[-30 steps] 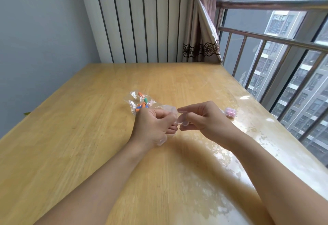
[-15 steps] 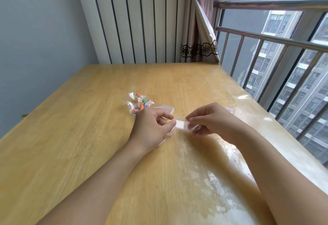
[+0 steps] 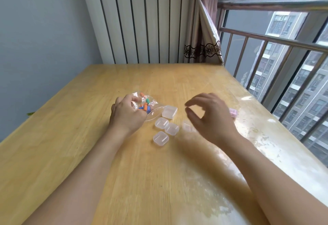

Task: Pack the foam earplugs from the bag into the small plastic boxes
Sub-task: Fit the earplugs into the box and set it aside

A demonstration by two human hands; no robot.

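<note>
A clear plastic bag (image 3: 147, 105) with orange, blue and green foam earplugs lies on the wooden table (image 3: 71, 145). My left hand (image 3: 126, 114) grips the bag's near side, fingers curled into it. Several small clear plastic boxes sit beside it: a larger one (image 3: 169, 112), two touching ones (image 3: 161, 123) (image 3: 171, 128), one nearer me (image 3: 160, 138), and one (image 3: 187, 126) partly behind my right hand. My right hand (image 3: 211, 116) hovers over that box, blurred, fingers loosely bent and holding nothing. A pink box (image 3: 233, 112) peeks out behind it.
The table's right edge runs along a window with a metal railing (image 3: 266, 38). A curtain (image 3: 204, 43) hangs at the far right corner. A striped wall panel (image 3: 142, 20) stands behind the table.
Both hands held a small box together before. They have parted: the left moved to the bag and gripped it, the right let go and lifted. Several boxes now lie uncovered.
</note>
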